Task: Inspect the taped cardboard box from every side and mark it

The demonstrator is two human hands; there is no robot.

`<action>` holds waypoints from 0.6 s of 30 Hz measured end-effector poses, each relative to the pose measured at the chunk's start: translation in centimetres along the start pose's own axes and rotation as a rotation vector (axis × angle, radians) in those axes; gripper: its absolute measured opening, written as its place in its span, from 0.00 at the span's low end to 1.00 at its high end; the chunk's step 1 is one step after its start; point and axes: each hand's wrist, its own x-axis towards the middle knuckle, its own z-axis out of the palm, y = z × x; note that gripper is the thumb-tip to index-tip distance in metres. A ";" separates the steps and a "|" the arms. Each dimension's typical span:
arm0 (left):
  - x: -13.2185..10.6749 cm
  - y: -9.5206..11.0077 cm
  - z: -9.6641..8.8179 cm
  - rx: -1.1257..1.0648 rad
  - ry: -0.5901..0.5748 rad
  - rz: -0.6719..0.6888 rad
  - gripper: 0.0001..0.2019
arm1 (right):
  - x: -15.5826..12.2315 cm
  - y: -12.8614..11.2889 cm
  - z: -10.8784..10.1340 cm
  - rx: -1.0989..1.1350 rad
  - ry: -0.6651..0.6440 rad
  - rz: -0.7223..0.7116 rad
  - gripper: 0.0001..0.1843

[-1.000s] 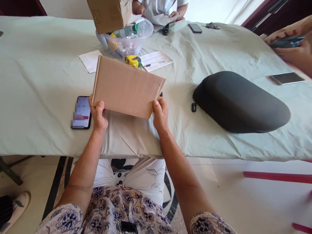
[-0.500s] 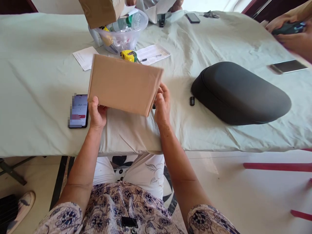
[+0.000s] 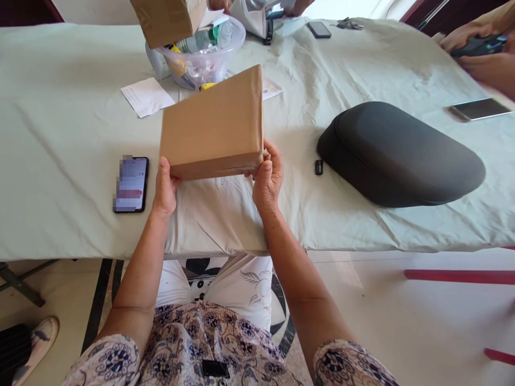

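Between my two hands a brown cardboard box (image 3: 213,126) is held tilted above the table, its right end higher than its left. My left hand (image 3: 164,187) grips the lower left corner, thumb on the near side. At the lower right corner, my right hand (image 3: 269,177) has its fingers curled behind the box and the thumb in front. The box partly hides a yellow tape measure (image 3: 207,86) and a printed paper (image 3: 272,88) behind it. Left of my left hand lies a phone (image 3: 132,185) with a lit screen.
Beyond the box stands a clear plastic basin (image 3: 201,67) of bottles, with another cardboard box (image 3: 169,21) over it. A black scooter seat (image 3: 402,153) and small black cap (image 3: 319,167) lie right. Another person's hands (image 3: 483,53) hold a dark object at far right.
The cardboard box has turned and tilted in my hands: its right end rose and its lower side now shows. It covers more of the tape measure and the pen is hidden.
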 end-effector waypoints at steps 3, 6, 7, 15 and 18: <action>-0.3 -0.2 0.2 0.100 0.044 0.102 0.40 | 0.0 0.0 0.0 0.064 0.087 0.008 0.37; -0.5 -0.4 0.3 0.061 0.080 0.009 0.41 | 0.0 -0.5 0.2 0.059 0.066 0.004 0.36; -0.6 -0.3 0.4 0.046 0.085 -0.011 0.42 | 0.0 -0.7 0.3 0.054 0.054 -0.003 0.37; -0.7 0.4 0.4 0.142 -0.037 -0.018 0.44 | 0.3 -0.5 0.4 0.005 0.012 -0.068 0.43; -1.0 0.5 0.5 0.252 -0.017 0.068 0.45 | 0.3 -0.1 0.6 0.030 0.040 -0.067 0.41</action>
